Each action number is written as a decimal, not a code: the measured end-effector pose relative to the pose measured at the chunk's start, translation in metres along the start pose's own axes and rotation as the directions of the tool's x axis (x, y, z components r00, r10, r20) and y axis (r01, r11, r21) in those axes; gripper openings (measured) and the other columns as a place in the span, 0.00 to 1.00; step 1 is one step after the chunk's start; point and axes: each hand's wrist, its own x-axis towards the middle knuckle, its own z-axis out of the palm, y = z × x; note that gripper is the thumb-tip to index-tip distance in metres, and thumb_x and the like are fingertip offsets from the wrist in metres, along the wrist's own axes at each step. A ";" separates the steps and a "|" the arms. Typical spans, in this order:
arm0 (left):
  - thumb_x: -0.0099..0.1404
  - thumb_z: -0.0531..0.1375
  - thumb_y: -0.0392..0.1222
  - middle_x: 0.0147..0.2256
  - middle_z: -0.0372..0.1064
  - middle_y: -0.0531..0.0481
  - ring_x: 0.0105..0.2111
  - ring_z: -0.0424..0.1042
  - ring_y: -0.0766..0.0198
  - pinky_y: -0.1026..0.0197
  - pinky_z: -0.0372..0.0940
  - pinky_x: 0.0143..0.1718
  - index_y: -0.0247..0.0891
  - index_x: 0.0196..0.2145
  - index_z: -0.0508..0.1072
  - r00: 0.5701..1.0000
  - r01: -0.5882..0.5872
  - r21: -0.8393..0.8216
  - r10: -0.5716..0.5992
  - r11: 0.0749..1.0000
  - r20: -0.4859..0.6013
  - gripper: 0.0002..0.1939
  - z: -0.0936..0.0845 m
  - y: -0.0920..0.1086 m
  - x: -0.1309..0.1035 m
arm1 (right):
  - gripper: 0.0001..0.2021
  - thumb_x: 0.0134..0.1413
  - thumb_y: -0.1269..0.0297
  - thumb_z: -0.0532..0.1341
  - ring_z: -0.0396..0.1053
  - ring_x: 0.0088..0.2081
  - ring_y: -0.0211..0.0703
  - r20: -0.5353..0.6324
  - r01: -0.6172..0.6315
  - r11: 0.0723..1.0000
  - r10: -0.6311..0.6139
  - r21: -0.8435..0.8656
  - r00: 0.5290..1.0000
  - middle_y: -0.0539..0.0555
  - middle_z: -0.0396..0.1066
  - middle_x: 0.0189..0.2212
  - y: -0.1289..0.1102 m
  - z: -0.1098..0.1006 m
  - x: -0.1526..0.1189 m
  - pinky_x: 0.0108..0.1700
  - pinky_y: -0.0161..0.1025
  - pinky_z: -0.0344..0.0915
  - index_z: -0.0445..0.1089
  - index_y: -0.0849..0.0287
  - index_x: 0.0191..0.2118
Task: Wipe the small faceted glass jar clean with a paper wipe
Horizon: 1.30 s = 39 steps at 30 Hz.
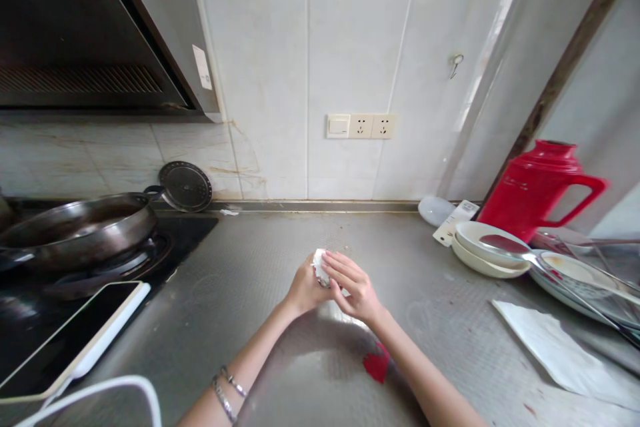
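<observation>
White piece [321, 267] in hand
Left hand [306, 287] grips it, right hand [356, 285] loosely open against it — bowls [480, 261] stacked, pan's [95, 245] contents unclear.

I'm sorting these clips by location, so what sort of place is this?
Most likely a home kitchen: a pan sits on a stove, with a range hood above and dishes on the metal counter.

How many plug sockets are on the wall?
2. They sit side by side on the tiled wall: the left socket is right next to the switch, and the right socket is at the row's end. Things against the wall could hide more.
</observation>
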 end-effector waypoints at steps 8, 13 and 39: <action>0.47 0.67 0.40 0.40 0.73 0.47 0.39 0.73 0.59 0.62 0.67 0.39 0.36 0.48 0.65 0.991 0.117 -0.045 -0.119 0.992 -0.053 0.30 0.003 0.001 0.000 | 0.16 0.63 0.68 0.51 0.71 0.50 0.49 -0.107 -0.325 0.940 0.336 0.108 0.936 0.56 0.74 0.47 0.005 0.002 0.002 0.51 0.49 0.70 0.73 0.51 0.50; 0.52 0.65 0.45 0.37 0.74 0.49 0.34 0.73 0.61 0.63 0.66 0.36 0.37 0.47 0.66 0.987 0.153 -0.065 -0.157 0.986 -0.046 0.25 0.002 -0.003 0.001 | 0.18 0.60 0.71 0.52 0.70 0.52 0.50 -0.119 -0.183 0.983 0.183 0.012 0.976 0.57 0.72 0.50 0.002 0.002 -0.001 0.54 0.52 0.68 0.70 0.53 0.53; 0.52 0.64 0.43 0.40 0.74 0.47 0.39 0.73 0.59 0.63 0.67 0.40 0.37 0.44 0.71 0.989 0.140 -0.033 -0.139 0.990 0.041 0.21 0.003 -0.006 0.000 | 0.17 0.60 0.70 0.53 0.68 0.54 0.49 0.005 -0.171 0.984 0.171 0.049 0.985 0.57 0.71 0.51 0.000 0.008 0.000 0.57 0.53 0.65 0.71 0.53 0.52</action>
